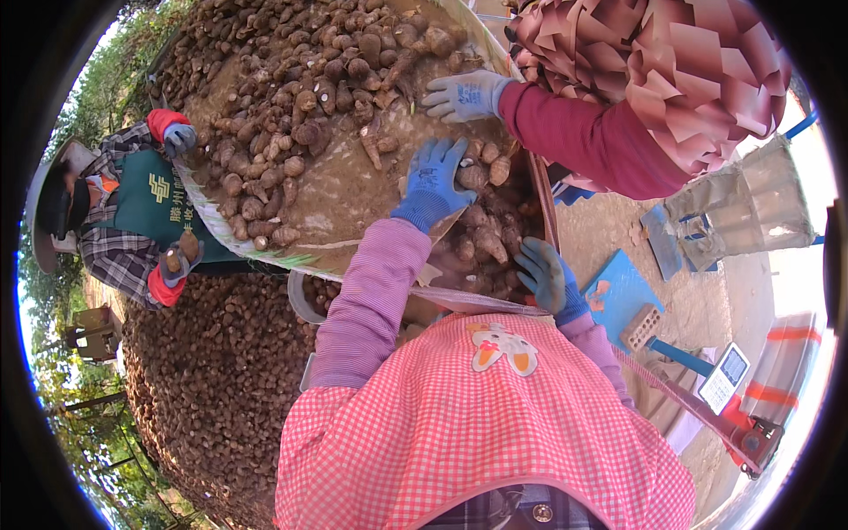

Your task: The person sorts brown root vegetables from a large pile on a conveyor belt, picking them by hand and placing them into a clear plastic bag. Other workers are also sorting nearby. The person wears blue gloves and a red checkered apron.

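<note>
My left hand (434, 179), in a blue work glove, lies palm down at the edge of a dirt-covered sorting table (331, 199). Its fingers are spread, and its thumb reaches beside a small group of taro corms (472, 177). Below that edge, more taro corms (487, 232) fill a dark opening, whose bottom is hidden. At the opening's right side rests my right hand (548, 275), in a soiled blue glove, fingers apart beside the corms. Neither hand grips a corm that I can see.
A co-worker's grey-gloved hand (464, 96) rests across the table. At left another person (152, 199) holds corms. Heaped taro (318, 66) covers the far table; a large pile (218, 384) lies at lower left. A blue platform scale (616, 291) stands right.
</note>
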### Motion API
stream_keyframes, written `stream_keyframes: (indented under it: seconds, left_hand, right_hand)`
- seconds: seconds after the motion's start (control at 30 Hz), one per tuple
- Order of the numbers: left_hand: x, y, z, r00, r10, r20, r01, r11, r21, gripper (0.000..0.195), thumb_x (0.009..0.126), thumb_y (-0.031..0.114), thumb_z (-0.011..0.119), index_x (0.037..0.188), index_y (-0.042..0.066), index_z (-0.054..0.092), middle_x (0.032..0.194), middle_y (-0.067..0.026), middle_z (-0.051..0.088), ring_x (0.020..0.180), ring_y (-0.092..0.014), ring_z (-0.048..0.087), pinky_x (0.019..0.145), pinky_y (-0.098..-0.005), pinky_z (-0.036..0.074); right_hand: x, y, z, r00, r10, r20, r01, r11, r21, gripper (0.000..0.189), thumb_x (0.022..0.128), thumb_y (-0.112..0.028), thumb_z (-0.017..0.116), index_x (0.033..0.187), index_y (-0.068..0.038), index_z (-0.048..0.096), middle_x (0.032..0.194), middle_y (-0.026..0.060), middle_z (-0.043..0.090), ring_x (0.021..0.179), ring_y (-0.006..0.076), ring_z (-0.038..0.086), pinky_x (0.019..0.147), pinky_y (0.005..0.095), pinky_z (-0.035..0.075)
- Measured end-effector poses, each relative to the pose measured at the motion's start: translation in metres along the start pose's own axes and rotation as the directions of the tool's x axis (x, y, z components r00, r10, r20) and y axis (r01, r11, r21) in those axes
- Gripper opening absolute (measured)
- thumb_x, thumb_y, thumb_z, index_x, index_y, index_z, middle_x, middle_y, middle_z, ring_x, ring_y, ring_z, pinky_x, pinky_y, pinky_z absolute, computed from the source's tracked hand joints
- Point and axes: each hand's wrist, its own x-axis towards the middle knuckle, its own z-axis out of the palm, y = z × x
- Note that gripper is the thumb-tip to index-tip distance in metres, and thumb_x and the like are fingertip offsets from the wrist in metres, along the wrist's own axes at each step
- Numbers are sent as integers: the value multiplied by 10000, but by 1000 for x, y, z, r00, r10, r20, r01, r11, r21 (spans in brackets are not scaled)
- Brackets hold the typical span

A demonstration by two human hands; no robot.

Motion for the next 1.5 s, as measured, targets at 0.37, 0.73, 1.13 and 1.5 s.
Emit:
stream_keyframes:
  seconds: [0.37,0.73,1.13,1.5]
  left_hand:
    - [-12,21,23,940,248,-234,-202,958,202,674,719,296,803,1364,289,607,1462,-140,475,1383,-388,412,1179,-579,273]
    - [-106,60,-39,974,-115,194,131,-415,-900,635,930,50,615,1519,42,379,1447,-189,521,1328,-344,537,1140,-469,437]
    - [-216,28,-73,802,-541,253,-143,-585,-798,412,1037,257,556,1373,18,530,1065,-65,633,994,-223,674,759,-328,593]
    - [-197,-50,-104,492,-867,-76,-170,-10,-985,225,984,112,636,1179,0,643,792,-55,651,676,-149,652,596,-283,543]
  right_hand:
    - [14,-7,7,995,98,-4,-97,992,86,531,1017,-450,548,1449,-143,510,1433,62,542,1303,229,515,1096,402,357]
    - [26,-28,21,1000,-6,-2,5,972,-234,409,1024,-303,586,1357,-66,603,1224,76,672,1088,160,626,943,305,480]
    - [98,-38,182,441,-213,872,860,-175,-479,389,845,-335,697,1175,-129,691,1296,111,607,1248,319,544,1065,500,387]
    - [114,-59,117,666,-252,702,520,-518,-680,355,748,-267,756,1082,-159,704,1120,80,638,1172,302,576,1072,535,341]
